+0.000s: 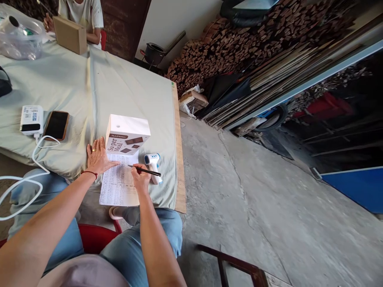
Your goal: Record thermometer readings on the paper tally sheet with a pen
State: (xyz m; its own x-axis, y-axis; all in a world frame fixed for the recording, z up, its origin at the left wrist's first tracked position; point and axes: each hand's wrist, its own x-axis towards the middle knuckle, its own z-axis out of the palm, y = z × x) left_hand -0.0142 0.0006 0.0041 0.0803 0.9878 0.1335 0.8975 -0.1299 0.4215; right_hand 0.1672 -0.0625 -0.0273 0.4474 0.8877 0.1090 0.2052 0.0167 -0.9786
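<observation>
My right hand (141,177) grips a black pen (151,172), its tip over a sheet of paper (118,187) covered in dense handwriting. Fingers spread, my left hand (98,157) lies flat at the sheet's upper left edge, its thumb reaching onto the paper. A white box (128,135) printed "Super Meal" stands at the top of the sheet, just beside my left fingers. Right of the paper lies a white and blue infrared thermometer (153,165), partly behind the pen and close to my right hand.
A phone (56,125) and a white power bank (31,119) with a white cable (37,157) lie to the left. Across the cloth-covered table (131,91), a person (82,20) sits behind a cardboard box (69,35), near a clear plastic tub (22,42). Firewood (197,56) is stacked beyond.
</observation>
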